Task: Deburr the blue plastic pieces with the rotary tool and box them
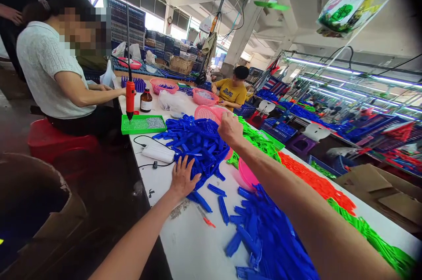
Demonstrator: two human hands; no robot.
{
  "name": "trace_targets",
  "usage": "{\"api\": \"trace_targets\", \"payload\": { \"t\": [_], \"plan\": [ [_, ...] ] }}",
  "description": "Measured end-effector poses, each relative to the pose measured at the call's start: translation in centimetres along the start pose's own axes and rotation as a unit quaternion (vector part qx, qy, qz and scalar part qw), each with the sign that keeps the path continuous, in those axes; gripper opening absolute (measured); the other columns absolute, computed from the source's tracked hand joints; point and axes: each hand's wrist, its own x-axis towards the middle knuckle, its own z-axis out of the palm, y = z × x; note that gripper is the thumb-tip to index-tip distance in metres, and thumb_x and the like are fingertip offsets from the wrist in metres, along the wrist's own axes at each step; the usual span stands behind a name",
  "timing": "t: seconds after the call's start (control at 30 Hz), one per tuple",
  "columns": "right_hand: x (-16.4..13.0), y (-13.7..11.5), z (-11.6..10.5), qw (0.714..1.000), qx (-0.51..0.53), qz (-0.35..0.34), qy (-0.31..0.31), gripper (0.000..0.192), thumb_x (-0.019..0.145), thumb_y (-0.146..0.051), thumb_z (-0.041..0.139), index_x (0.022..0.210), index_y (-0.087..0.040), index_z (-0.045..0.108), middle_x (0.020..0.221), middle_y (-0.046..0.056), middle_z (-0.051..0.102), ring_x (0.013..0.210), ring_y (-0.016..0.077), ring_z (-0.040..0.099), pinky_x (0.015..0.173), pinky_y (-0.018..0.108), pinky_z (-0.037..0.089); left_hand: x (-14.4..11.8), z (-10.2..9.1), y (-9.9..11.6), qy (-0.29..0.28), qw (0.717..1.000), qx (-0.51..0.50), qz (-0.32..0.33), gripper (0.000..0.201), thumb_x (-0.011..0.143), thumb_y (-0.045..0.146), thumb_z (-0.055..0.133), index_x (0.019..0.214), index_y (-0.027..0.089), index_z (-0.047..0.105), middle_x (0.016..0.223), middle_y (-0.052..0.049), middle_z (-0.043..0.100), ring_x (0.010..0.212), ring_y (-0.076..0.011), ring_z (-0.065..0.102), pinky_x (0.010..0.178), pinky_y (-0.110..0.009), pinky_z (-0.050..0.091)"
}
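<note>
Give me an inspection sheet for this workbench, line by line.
Surface: long white table, mostly covered.
Job's things: blue plastic pieces heaped; left hand pressed flat on the heap's edge, right hand over its far side at a pink basket.
Clutter: green pieces, orange pieces, brown bottle, green tray.
Fingers: left spread; right curled, grip unclear.
Cables: black lead by a white box.
Surroundings: two seated people, stacked crates.

both forearms and hands (181,179) bare, no sleeves showing.
</note>
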Motion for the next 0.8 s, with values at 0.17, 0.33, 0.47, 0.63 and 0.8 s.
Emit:
{"api": "trace_targets", "payload": {
  "t": [0.17,0.33,0.47,0.63,0.8],
  "plan": [
    [0.5,0.1,0.3,0.998,-0.005,-0.051,0.027,0.05,0.096,-0.015,0.032,0.144,-0.009,0.044,0.146,0.024,0.053,0.125,0.0355,0.053,0.099,0.047,0.052,0.1,0.2,-0.2,0.012,1.0,-0.011,-0.007,0.061,0.096,0.045,0.06,0.151,0.021,0.05,0.162,-0.015,0.043,0.153,-0.0395,0.032,0.12,-0.059,0.034],
    [0.5,0.3,0.6,0.993,-0.01,-0.111,0.028,0.057,0.096,-0.016,0.032,0.152,-0.008,0.037,0.16,0.021,0.042,0.137,0.0359,0.043,0.109,0.049,0.047,0.1,0.5,-0.5,0.036,0.999,-0.02,-0.004,0.057,0.096,0.043,0.06,0.147,0.018,0.054,0.154,-0.016,0.051,0.149,-0.0384,0.036,0.12,-0.057,0.035],
    [0.4,0.8,0.2,0.987,-0.02,-0.157,0.019,0.059,0.097,-0.016,0.03,0.155,-0.007,0.033,0.164,0.019,0.037,0.144,0.0364,0.036,0.113,0.05,0.044,0.1,0.8,-0.8,0.059,0.998,-0.035,0.002,0.052,0.096,0.041,0.059,0.141,0.014,0.056,0.146,-0.018,0.056,0.145,-0.0372,0.041,0.121,-0.055,0.036],
    [0.8,1.4,0.2,0.975,-0.025,-0.217,0.046,0.06,0.097,-0.017,0.03,0.156,-0.006,0.033,0.165,0.021,0.036,0.149,0.0397,0.031,0.111,0.055,0.045,0.3,1.1,-1.4,0.089,0.995,-0.052,0.017,0.044,0.096,0.038,0.06,0.133,0.015,0.059,0.135,-0.016,0.061,0.136,-0.0351,0.048,0.117,-0.054,0.042],
    [1.7,2.2,0.5,0.964,0.001,-0.239,0.115,0.061,0.094,-0.017,0.039,0.154,-0.006,0.038,0.161,0.021,0.044,0.147,0.0377,0.038,0.114,0.054,0.045,0.5,1.3,-1.7,0.134,0.988,-0.067,0.038,0.035,0.093,0.033,0.062,0.124,0.018,0.061,0.125,-0.015,0.065,0.127,-0.0337,0.054,0.111,-0.055,0.047]
  ]
}}
